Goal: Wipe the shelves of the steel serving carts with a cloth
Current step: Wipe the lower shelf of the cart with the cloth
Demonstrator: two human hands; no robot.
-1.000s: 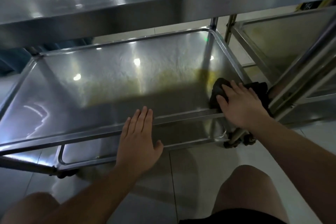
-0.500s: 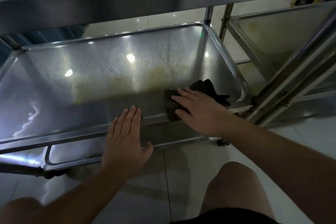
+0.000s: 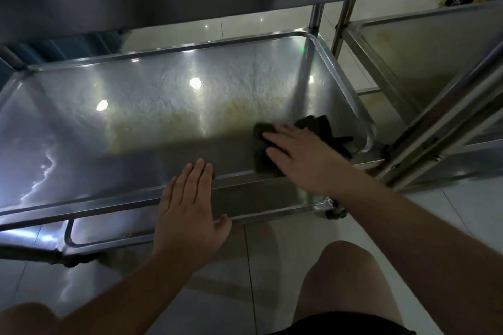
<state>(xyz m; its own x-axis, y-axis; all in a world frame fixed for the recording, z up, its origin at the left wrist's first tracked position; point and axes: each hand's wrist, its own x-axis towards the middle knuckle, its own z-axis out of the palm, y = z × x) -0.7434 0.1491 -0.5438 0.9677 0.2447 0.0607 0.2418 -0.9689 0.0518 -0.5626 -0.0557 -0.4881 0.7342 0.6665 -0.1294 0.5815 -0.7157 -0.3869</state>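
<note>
Right hand [image 3: 302,155] pressing dark cloth [image 3: 322,128] flat-fingered near shelf's [image 3: 136,117] front right corner, left hand [image 3: 190,212] resting spread on front edge

The right hand [image 3: 302,155] has slid the cloth [image 3: 321,128] leftward from the shelf's right corner.

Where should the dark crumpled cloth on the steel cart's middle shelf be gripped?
Judging by its pose, grip the dark crumpled cloth at its bunched, raised folds behind the right hand, coming from above. The part under the flat fingers lies pressed against the steel middle shelf, offering little to pinch.
</note>
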